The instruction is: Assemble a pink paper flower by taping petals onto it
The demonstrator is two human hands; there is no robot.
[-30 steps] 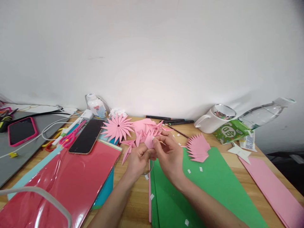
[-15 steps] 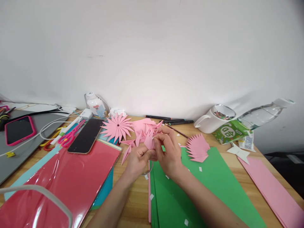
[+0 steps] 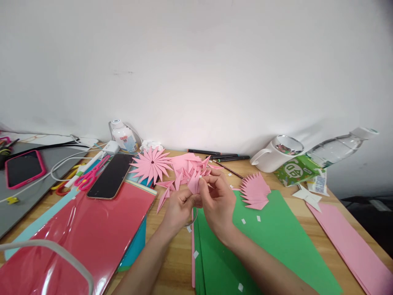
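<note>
**Folded piece (image 3: pixel 193 184) pinched from both sides**

My left hand (image 3: pixel 178 207) grips the pink folded piece low down, thumb pressed against curled fingers, while my right hand (image 3: pixel 218 200) pinches its right edge, by a tiny white bit. The two are close together above the tabletop (image 3: pixel 172 254), the piece between them, just in front of a heap of pink folded papers (image 3: pixel 183 161). Left of that heap lies a spiky pink wheel (image 3: pixel 146 169). To the right, a pink fan (image 3: pixel 256 190) overlaps the back edge of some green sheets (image 3: pixel 276 241), which run under my right forearm and carry a few white scraps (image 3: pixel 258 218). Over on my left, a black phone (image 3: pixel 109 178) overlaps a red pack (image 3: pixel 82 233), with pink scissors (image 3: pixel 89 179) just beside it. A white mug (image 3: pixel 278 157) sits at the back right, near a green packet (image 3: pixel 294 170).
</note>
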